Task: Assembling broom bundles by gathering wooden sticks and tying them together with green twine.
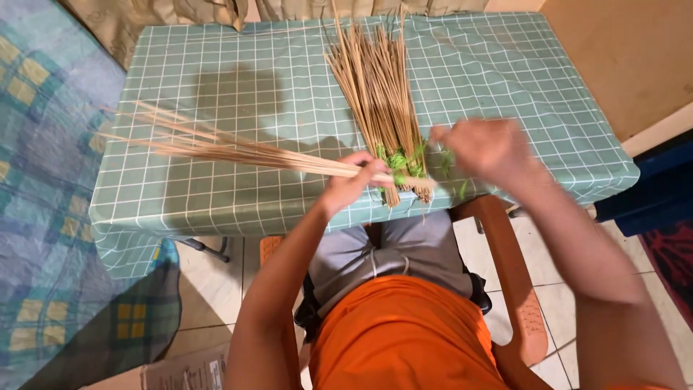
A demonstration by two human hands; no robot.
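Left hand point(354, 180) gripping small fan of thin tan sticks point(216, 148); right hand point(484, 148) blurred, grip unclear, near green string point(398, 159); big tied stick bundle point(379, 94) done on checked green tablecloth point(216, 72); this bunch untied.

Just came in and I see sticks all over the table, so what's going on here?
A seated person is handling thin tan sticks at a table with a green checked cloth. The left hand grips a small bunch of sticks that fans out to the left. The right hand, blurred, is raised beside a larger bundle lying on the cloth, with green string at its near end. Whether the right hand holds the string is unclear.
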